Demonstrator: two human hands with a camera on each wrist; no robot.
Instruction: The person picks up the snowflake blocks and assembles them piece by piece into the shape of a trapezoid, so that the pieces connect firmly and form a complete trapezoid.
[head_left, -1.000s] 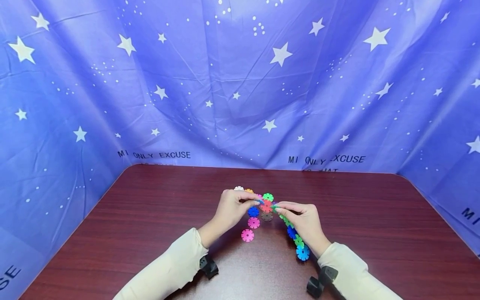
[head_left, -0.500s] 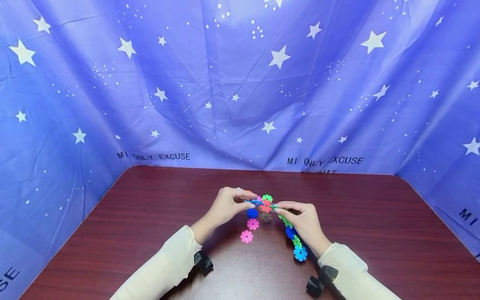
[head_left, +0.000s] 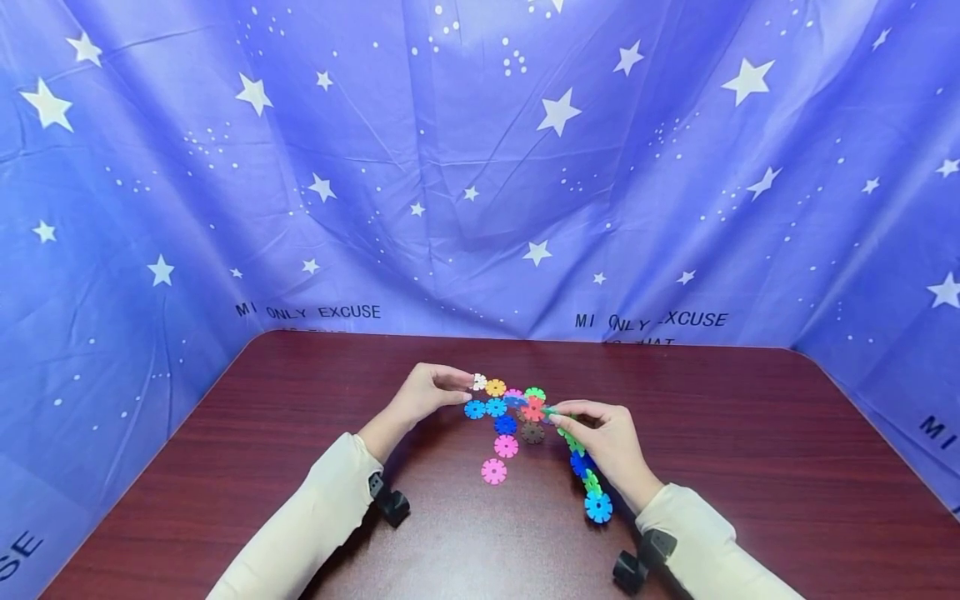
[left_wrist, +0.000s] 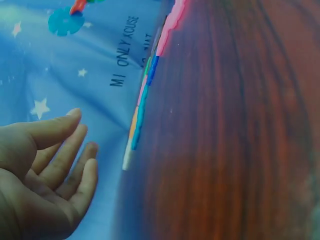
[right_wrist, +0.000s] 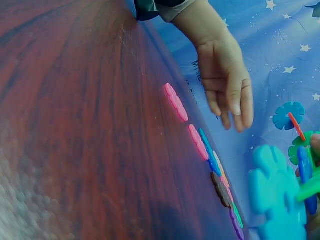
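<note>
My right hand (head_left: 611, 433) pinches a chain of interlocked snowflake discs by a green disc. A red disc (head_left: 532, 409) and a blue disc (right_wrist: 289, 115) stand at the chain's upper end; green and blue ones hang below the hand, down to a light blue disc (head_left: 598, 507). My left hand (head_left: 420, 398) holds nothing, its fingers loosely bent, as the left wrist view shows. In the head view its fingertips appear beside a white disc (head_left: 479, 382) and a loose light blue disc (head_left: 475, 409) on the table; in the wrist views the hand is above the tabletop.
Several loose discs lie flat on the dark red table (head_left: 262, 467): an orange disc (head_left: 495, 387), a dark blue disc (head_left: 506, 425), two pink discs with the nearer pink disc (head_left: 493, 472) in front, and a brown disc (head_left: 532, 432). A starry blue curtain (head_left: 480, 167) surrounds the table.
My left hand has let go of the blue disc at the chain's end and moved left, uncovering loose discs. My right hand has stayed nearly in place with the chain.
</note>
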